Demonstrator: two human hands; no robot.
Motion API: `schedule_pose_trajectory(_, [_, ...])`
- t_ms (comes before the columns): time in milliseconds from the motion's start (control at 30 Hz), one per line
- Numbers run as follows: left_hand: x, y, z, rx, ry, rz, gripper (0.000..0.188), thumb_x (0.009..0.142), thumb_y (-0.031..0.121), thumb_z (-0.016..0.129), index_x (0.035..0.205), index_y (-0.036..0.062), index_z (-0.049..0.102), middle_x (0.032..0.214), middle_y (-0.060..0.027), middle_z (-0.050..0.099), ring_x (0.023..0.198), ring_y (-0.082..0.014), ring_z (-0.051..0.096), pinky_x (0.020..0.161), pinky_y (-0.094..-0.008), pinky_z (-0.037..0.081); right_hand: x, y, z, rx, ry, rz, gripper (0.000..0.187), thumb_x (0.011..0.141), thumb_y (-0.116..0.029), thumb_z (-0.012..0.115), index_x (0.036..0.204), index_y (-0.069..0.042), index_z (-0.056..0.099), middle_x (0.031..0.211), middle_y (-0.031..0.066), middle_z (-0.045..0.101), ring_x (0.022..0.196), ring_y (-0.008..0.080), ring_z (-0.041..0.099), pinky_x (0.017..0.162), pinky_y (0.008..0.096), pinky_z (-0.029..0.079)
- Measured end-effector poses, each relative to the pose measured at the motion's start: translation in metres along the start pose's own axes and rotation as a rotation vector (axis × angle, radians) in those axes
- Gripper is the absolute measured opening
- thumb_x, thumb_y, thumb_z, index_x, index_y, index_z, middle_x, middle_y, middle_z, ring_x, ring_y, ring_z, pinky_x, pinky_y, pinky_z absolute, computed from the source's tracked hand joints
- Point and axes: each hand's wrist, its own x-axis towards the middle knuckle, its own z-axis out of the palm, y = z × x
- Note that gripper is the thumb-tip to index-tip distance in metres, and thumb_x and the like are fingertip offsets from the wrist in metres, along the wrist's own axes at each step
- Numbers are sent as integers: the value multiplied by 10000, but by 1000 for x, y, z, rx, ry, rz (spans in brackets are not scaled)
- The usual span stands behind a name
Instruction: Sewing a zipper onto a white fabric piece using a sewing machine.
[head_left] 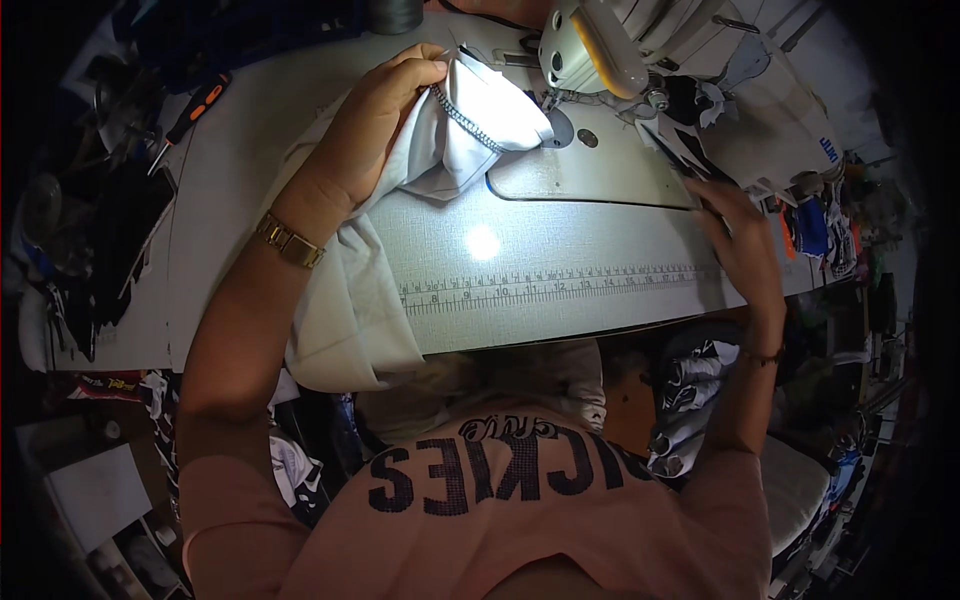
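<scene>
I see left hand [378, 112] pinching white cloth [445, 155], upper centre; right hand [741, 232], right side: can't tell if gripping.

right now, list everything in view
table: one, white, centre
cloth: one, white, centre left
sewing machine: one, white, upper right
screwdriver: one, orange and black, upper left
ruler strip: one, pale, table front
thread cone: one, grey, top edge
slim item: one, dark, upper right, kind unclear
clutter: uncounted, mixed, both sides
wristwatch: one, gold, left
bracelet: one, dark, right side
shirt: one, pink, bottom
left hand: one, bare, gripping cloth
right hand: one, bare, near slim item
</scene>
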Motion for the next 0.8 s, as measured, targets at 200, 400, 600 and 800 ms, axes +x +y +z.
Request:
schedule_pose_trajectory(200, [-4,7,8,-120,90,-21,219,908,202,520,1057,51,578,940,-4,594,865,-73,554,812,-240,460,74,-70,60,418,27,-412,477,866,-138,639,1312,-49,496,1125,106,615,988,193,592,903,318,458])
schedule_pose_trajectory(400, [9,11,-18,337,177,217,209,902,115,517,1095,85,593,946,3,604,864,-75,555,776,-268,469,97,-72,83,1030,-182,-291,404,927,-107,575,1294,5,448,924,19,567,899,78,555,818,222,452])
schedule_pose_trajectory(600, [3,-3,-13,1489,-136,863,268,785,36,549,1003,116,683,1060,-46,635,1028,-227,569,913,-351,428,82,-66,85,709,-27,-289,241,925,-100,565,1160,-62,605,782,5,552,723,85,526,642,249,420])
schedule_pose_trajectory(800, [-9,-8,-1,1575,-341,566,273,789,169,606,1043,109,685,1137,-46,640,1087,-204,558,1006,-364,366,82,-67,93,215,188,-495,122,852,-82,629,960,-44,670,839,59,588,779,203,562,698,306,464])
